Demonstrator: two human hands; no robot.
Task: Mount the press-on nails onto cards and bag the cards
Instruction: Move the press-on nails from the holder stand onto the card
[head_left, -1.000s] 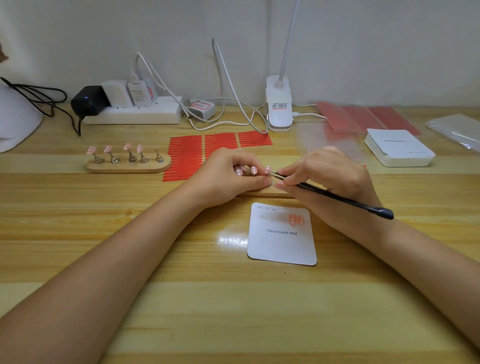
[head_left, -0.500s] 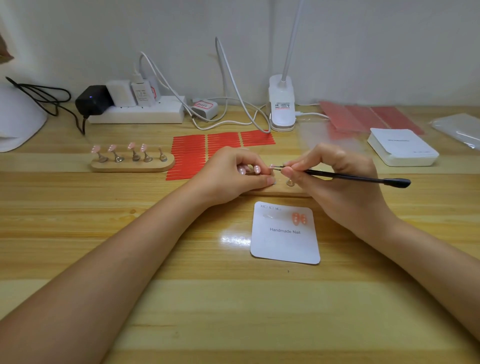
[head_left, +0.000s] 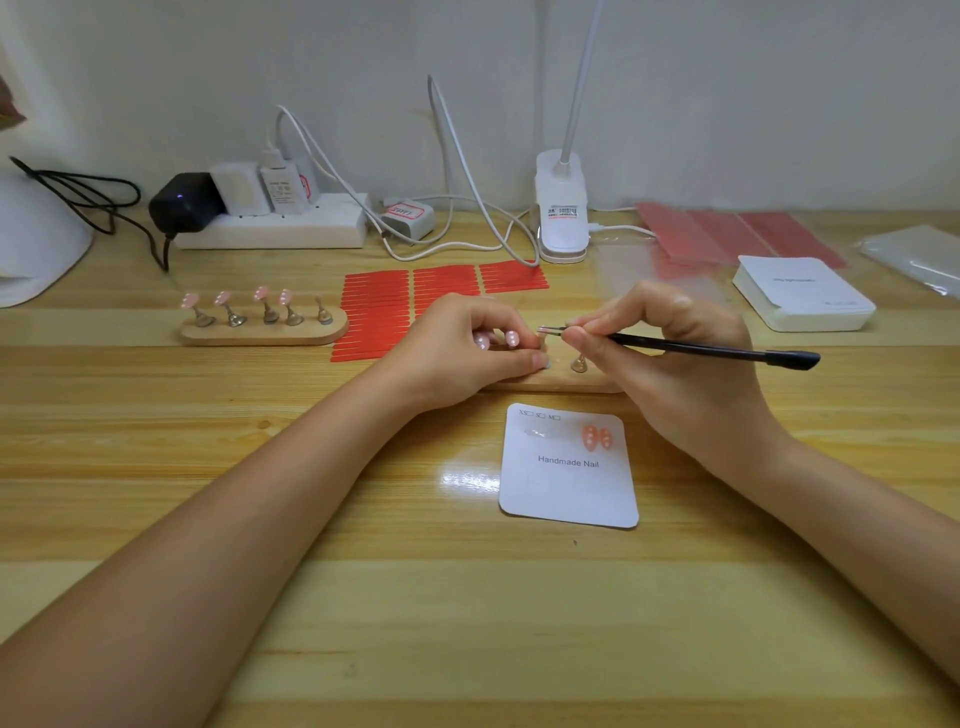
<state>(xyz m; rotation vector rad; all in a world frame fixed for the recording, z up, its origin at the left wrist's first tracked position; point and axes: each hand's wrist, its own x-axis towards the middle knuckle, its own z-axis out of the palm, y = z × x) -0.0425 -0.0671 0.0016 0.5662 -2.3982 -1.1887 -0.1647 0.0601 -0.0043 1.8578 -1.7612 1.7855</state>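
A white card (head_left: 569, 483) printed "Handmade Nail" lies before me with two pink nails (head_left: 597, 438) stuck at its upper right. Just beyond it is a wooden nail stand (head_left: 550, 382), mostly hidden by my hands. My left hand (head_left: 457, 353) curls over the stand's left part, fingers around its pegs, where two pink nails (head_left: 496, 340) show. My right hand (head_left: 670, 358) pinches a black-handled tweezer tool (head_left: 701, 351) whose metal tip points left, close to my left fingertips. One bare metal peg (head_left: 579, 364) stands between the hands.
A second wooden stand (head_left: 262, 332) with several pink nails sits at the left. Red adhesive strips (head_left: 384, 312) lie behind my left hand. A stack of white cards (head_left: 802, 296), red sheets (head_left: 727, 236), clear bags (head_left: 919, 254), a power strip (head_left: 270, 226) and a clip lamp (head_left: 562, 218) line the back.
My right hand has rotated, swinging the tool's handle from pointing down-right to nearly level and rightward. The left hand stays on the stand.
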